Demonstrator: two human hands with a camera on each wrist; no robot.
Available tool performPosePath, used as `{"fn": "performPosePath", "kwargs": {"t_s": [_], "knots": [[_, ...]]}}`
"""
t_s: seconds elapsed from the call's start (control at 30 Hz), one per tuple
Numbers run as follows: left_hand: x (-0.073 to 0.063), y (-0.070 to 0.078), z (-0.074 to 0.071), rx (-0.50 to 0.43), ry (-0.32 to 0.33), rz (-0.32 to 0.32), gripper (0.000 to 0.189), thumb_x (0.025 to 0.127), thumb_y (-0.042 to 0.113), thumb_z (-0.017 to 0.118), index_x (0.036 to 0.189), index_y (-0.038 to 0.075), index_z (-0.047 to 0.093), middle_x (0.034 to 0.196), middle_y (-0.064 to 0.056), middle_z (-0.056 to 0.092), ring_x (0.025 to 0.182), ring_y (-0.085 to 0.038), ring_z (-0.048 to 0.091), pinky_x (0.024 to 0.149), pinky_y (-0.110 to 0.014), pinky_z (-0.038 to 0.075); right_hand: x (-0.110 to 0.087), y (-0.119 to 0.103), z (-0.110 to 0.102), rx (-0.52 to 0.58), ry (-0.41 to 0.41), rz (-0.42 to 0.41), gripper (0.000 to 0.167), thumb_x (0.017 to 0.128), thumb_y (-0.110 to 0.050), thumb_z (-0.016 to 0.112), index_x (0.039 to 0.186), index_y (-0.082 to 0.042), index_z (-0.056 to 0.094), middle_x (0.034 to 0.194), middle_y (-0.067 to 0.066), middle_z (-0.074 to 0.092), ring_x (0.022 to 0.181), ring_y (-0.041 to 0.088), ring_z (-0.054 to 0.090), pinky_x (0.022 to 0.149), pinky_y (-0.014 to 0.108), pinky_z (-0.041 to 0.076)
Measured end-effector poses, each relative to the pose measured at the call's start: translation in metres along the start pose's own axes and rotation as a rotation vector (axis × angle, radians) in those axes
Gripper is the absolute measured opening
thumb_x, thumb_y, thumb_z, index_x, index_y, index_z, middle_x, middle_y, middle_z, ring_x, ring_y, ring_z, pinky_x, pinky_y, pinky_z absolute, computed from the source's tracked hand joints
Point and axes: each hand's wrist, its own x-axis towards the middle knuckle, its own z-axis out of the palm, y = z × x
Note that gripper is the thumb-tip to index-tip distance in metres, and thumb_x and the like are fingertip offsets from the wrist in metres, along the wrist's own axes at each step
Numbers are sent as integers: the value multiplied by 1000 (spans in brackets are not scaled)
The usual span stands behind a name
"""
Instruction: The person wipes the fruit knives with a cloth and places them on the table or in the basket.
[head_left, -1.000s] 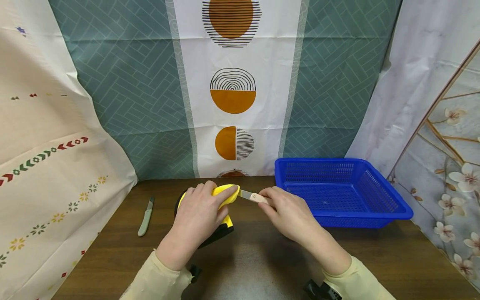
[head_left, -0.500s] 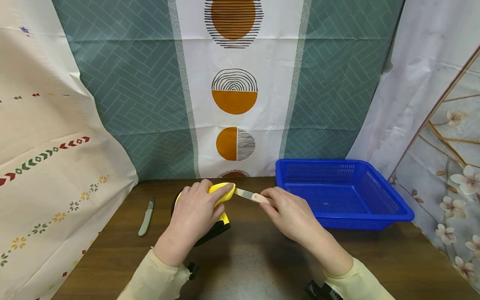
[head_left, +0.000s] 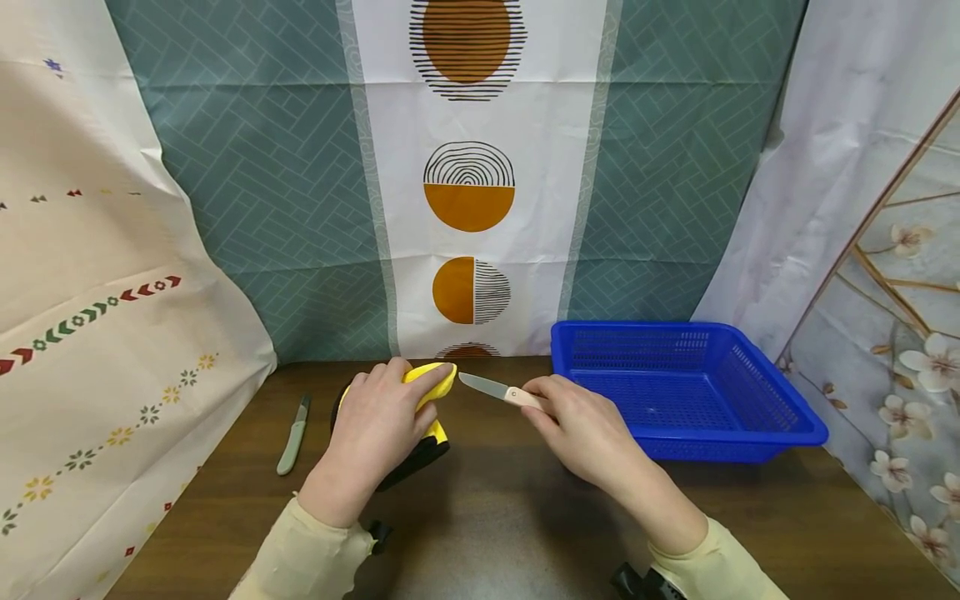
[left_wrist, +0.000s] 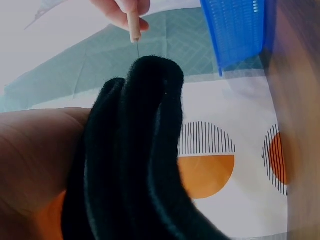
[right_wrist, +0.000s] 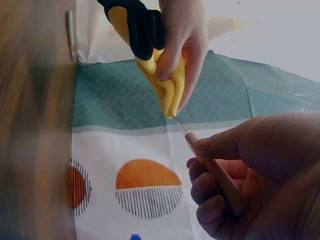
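Note:
My left hand grips a folded cloth, yellow on one face and black on the other. The black side fills the middle of the left wrist view. In my right hand is a small knife with a pale handle, its blade pointing left toward the cloth. The head view shows a narrow gap between blade tip and cloth. From the right wrist, fingers curl round the knife handle, and the tip lines up with the cloth's end. Both hands are above the table.
A second knife with a light green handle lies on the wooden table at the left. A blue plastic basket stands at the right. Patterned fabric hangs behind the table and along both sides.
My left hand has drawn the cloth leftward off the blade, which was partly covered and now shows to its tip. The right hand and knife have hardly moved.

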Motion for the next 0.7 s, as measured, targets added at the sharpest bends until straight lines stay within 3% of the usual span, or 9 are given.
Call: {"fn": "performPosePath", "kwargs": {"t_s": [0.27,0.7], "knots": [[1,9,-5,-2,25,35,50,93,20,86,140,32,76,98,-12,64,82,-33,61,68,-44,47,0,-1,1,-2,8,-12,12,104,-20,78,116,-18,77,91,-9,63,77,13,56,69,38,50],[-2,31,-3,-19,132,178,53,86,15,86,135,31,77,95,-10,63,73,-29,57,64,-39,45,1,-2,4,4,-26,-2,14,104,-21,79,116,-16,77,94,-7,66,78,14,58,69,38,50]]}}
